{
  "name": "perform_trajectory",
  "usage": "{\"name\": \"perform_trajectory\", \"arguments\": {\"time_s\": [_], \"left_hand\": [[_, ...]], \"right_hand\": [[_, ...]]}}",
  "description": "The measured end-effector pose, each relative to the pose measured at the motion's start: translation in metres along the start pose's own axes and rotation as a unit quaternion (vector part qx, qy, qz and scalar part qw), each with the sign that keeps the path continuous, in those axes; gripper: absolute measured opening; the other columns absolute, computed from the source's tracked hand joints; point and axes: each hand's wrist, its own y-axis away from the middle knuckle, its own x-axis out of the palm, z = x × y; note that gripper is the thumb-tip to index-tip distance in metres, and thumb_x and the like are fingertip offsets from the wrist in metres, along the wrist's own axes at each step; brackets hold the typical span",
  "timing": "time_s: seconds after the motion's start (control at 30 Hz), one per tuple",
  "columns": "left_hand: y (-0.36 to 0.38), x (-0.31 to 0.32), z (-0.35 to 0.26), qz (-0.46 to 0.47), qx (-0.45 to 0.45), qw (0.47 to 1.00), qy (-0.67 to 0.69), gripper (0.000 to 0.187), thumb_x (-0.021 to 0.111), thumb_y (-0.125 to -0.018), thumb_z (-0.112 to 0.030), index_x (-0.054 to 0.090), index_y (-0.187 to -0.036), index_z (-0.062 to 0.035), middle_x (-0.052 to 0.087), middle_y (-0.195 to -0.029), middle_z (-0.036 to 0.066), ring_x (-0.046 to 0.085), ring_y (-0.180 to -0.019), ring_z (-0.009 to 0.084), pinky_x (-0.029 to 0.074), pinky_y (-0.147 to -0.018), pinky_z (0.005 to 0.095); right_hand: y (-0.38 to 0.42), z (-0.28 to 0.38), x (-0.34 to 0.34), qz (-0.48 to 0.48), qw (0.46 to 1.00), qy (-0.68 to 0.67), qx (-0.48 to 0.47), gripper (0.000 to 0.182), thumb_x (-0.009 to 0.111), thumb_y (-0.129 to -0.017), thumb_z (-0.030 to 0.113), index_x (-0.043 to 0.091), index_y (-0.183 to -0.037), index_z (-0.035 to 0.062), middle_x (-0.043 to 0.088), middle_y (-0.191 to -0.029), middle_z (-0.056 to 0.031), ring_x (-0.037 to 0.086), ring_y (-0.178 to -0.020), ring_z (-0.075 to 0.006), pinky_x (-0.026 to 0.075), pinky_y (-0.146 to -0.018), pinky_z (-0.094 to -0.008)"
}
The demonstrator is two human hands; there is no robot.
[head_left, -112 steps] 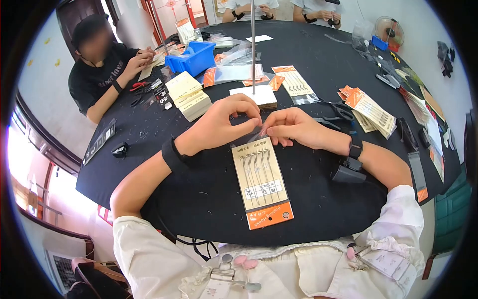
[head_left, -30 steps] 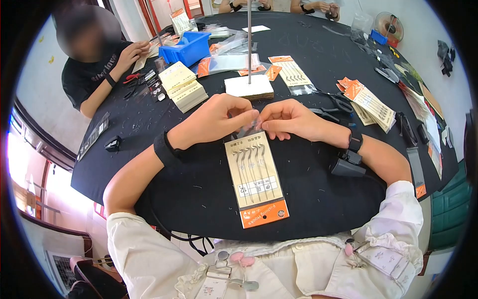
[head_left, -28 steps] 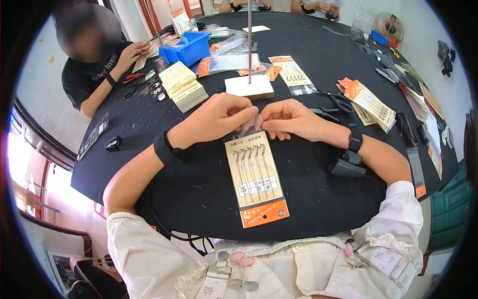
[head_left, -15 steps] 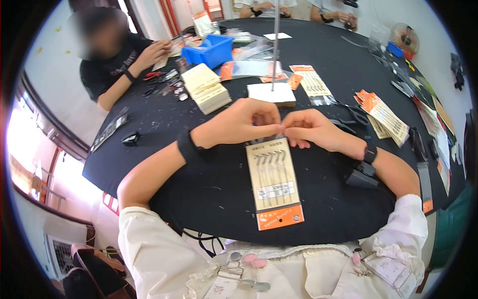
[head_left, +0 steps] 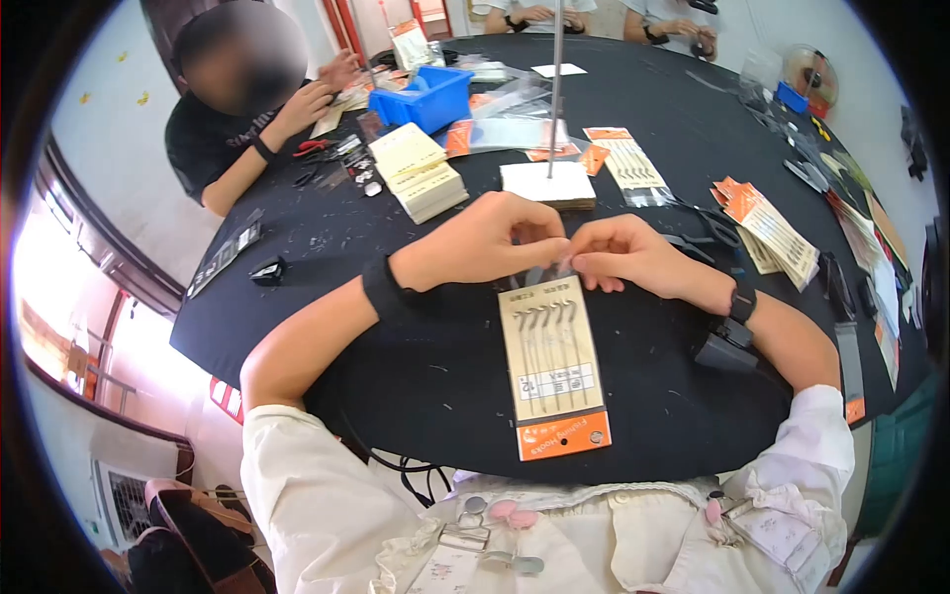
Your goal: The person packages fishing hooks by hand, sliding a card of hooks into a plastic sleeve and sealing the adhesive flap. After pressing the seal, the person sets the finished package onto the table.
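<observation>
A packet of fishing hooks [head_left: 551,346] lies on the black table in front of me, its orange printed end towards me. Several hooks with lines show on its cream card under clear plastic. At its far end, my left hand [head_left: 487,241] pinches the clear plastic flap between thumb and fingers. My right hand [head_left: 638,259] is closed on the same flap, its fingertips meeting those of the left. The fingers partly hide the flap.
Behind my hands stand a stack of cream cards [head_left: 421,176] and a white card stack [head_left: 547,186] by a metal pole [head_left: 556,99]. Scissors [head_left: 714,230] and finished-looking hook packets [head_left: 767,233] lie right. A blue bin [head_left: 424,99] is farther back, near a co-worker [head_left: 223,129].
My hands keep their pinch on the packet's flap, with only slight finger movement. The whole view has shifted a little. The co-worker at left has leaned and one of their hands is raised.
</observation>
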Motion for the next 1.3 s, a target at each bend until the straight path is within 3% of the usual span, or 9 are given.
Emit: {"name": "perform_trajectory", "arguments": {"time_s": [0.2, 0.43, 0.67, 0.73, 0.83, 1.3], "left_hand": [[-0.001, 0.0, 0.002, -0.006, 0.008, 1.0, 0.002, 0.022, 0.058, -0.087, -0.019, 0.065, -0.082, 0.0018, 0.062, -0.066, 0.005, 0.053, -0.06, 0.008, 0.045, -0.059, 0.0233], [-0.002, 0.002, 0.005, -0.013, -0.028, 0.999, 0.044, 0.03, 0.052, -0.092, -0.021, 0.062, -0.077, 0.003, 0.054, -0.06, 0.001, 0.047, -0.054, 0.0052, 0.039, -0.05, 0.0217], [-0.001, 0.001, 0.004, -0.003, -0.014, 0.999, 0.042, 0.025, 0.057, -0.089, -0.022, 0.062, -0.081, 0.0008, 0.058, -0.064, 0.001, 0.049, -0.056, 0.0055, 0.041, -0.053, 0.0213], [0.0, -0.001, -0.001, 0.004, -0.019, 1.0, 0.014, 0.017, 0.06, -0.086, -0.021, 0.063, -0.083, -0.0038, 0.06, -0.067, -0.002, 0.052, -0.064, 0.0053, 0.039, -0.062, 0.0216], [0.001, -0.001, -0.004, 0.01, -0.016, 1.0, 0.019, 0.015, 0.063, -0.084, -0.019, 0.063, -0.084, -0.0049, 0.061, -0.068, -0.002, 0.053, -0.066, 0.0051, 0.039, -0.064, 0.0217], [0.002, -0.001, 0.0, 0.026, -0.005, 0.999, 0.039, 0.018, 0.061, -0.085, -0.023, 0.062, -0.085, -0.0052, 0.061, -0.07, -0.003, 0.052, -0.064, 0.0051, 0.039, -0.061, 0.0221]], "right_hand": [[-0.001, -0.003, -0.001, 0.006, 1.0, -0.004, -0.004, 0.017, 0.058, -0.089, 0.021, 0.063, -0.094, 0.0053, 0.059, -0.069, 0.0017, 0.051, -0.056, -0.0013, 0.037, -0.047, -0.0154], [-0.001, -0.004, -0.001, 0.008, 1.0, -0.014, -0.008, 0.016, 0.058, -0.088, 0.02, 0.063, -0.094, 0.0058, 0.059, -0.069, 0.0013, 0.051, -0.056, -0.0019, 0.038, -0.048, -0.0162], [-0.002, -0.004, -0.001, 0.006, 1.0, -0.016, -0.011, 0.017, 0.059, -0.088, 0.02, 0.064, -0.093, 0.0054, 0.059, -0.069, 0.0012, 0.05, -0.055, -0.0019, 0.037, -0.047, -0.016], [-0.002, -0.004, -0.001, 0.006, 1.0, -0.013, -0.011, 0.017, 0.059, -0.088, 0.021, 0.064, -0.093, 0.0051, 0.059, -0.068, 0.0012, 0.05, -0.054, -0.002, 0.037, -0.047, -0.016], [-0.001, -0.002, 0.0, -0.003, 1.0, -0.005, 0.003, 0.018, 0.06, -0.088, 0.021, 0.065, -0.093, 0.0047, 0.059, -0.068, 0.0014, 0.05, -0.055, -0.0019, 0.037, -0.047, -0.0161], [0.0, 0.005, 0.002, 0.006, 0.999, 0.039, 0.006, 0.018, 0.06, -0.088, 0.019, 0.068, -0.097, 0.005, 0.06, -0.07, 0.0012, 0.051, -0.056, -0.0017, 0.037, -0.047, -0.0152]]}}
